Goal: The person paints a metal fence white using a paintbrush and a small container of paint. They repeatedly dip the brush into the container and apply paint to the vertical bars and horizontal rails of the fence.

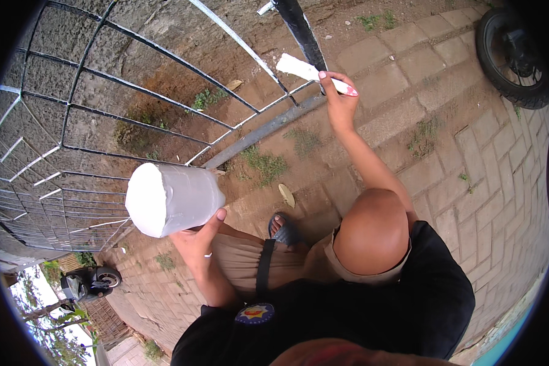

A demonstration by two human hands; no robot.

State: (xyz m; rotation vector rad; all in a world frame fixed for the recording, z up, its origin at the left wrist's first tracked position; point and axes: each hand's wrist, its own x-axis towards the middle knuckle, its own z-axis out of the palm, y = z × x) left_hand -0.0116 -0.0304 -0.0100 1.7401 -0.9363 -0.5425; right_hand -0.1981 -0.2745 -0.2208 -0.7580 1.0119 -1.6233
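Holding paintbrush (303, 69), tub (191, 198), white paint (146, 199) inside

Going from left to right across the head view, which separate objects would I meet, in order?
Dark motorbike → plastic tub → paintbrush → black-tyred wheel.

No text, number or brand is legible in the scene. One emblem is present: a round badge (255, 313) at the near side, on the left part of the chest of a black shirt (372, 311). The badge has a blue-violet border and a yellow and red figure at its centre. Characters on the border, if any, are too small to read.
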